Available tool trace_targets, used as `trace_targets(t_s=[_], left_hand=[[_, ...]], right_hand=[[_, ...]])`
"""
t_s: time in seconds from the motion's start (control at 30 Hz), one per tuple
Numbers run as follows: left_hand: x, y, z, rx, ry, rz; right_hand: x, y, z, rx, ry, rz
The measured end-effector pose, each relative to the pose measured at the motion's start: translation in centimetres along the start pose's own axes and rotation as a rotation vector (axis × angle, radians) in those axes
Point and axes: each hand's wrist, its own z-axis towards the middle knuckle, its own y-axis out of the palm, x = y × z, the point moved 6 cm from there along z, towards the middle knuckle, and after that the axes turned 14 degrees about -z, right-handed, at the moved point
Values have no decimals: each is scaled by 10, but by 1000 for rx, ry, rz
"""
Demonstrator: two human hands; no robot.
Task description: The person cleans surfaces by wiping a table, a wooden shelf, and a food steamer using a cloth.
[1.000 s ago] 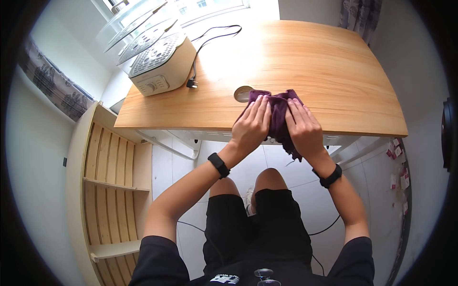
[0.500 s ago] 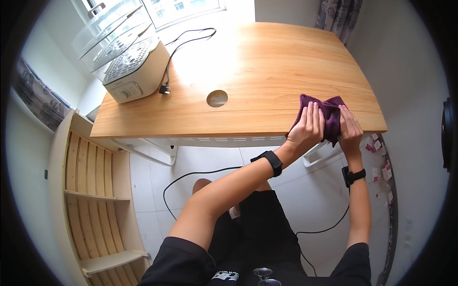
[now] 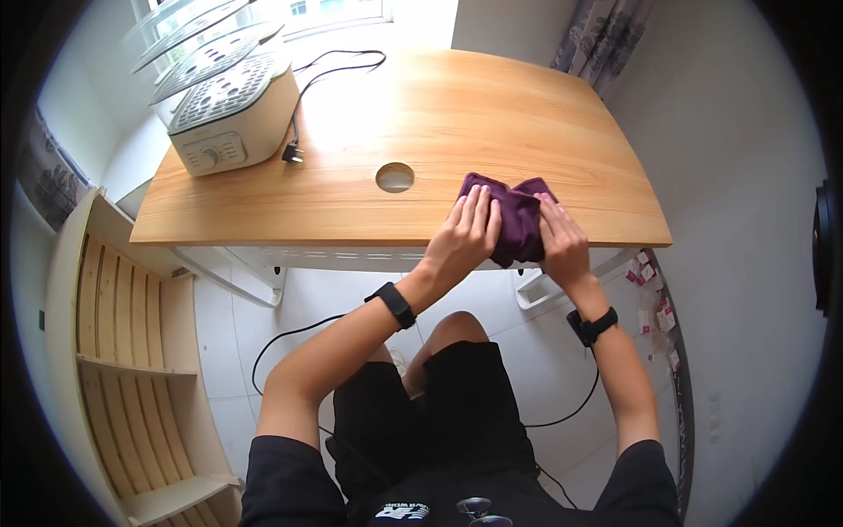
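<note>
A dark purple cloth (image 3: pixel 516 230) lies bunched over the front edge of the wooden table (image 3: pixel 351 211), right of the middle. My left hand (image 3: pixel 468 230) grips its left side, fingers pressed together on top of the fabric. On the opposite side, my right hand (image 3: pixel 564 246) holds the cloth with its fingers along the edge; the thumbs are hidden. Part of the fabric hangs down past the table edge between the two hands. Left of the cloth, a round hole (image 3: pixel 395 177) is cut in the tabletop.
A white electric food steamer (image 3: pixel 233 119) with clear stacked trays stands at the table's left end. Its black cord ends in a plug (image 3: pixel 292 153) on the wood. A slatted wooden shelf unit (image 3: pixel 132 360) is at the lower left. A black cable (image 3: pixel 290 332) runs across the floor.
Both hands have moved left along the table's front edge with the cloth between them. The view has shifted a little, and my legs sit differently under the table.
</note>
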Motion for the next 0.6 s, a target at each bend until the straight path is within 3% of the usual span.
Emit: trace_targets(t_s=[0.6], left_hand=[[-223,-154,-207,53,-173,45]], right_hand=[[-262,-11,162,73,-288,108]])
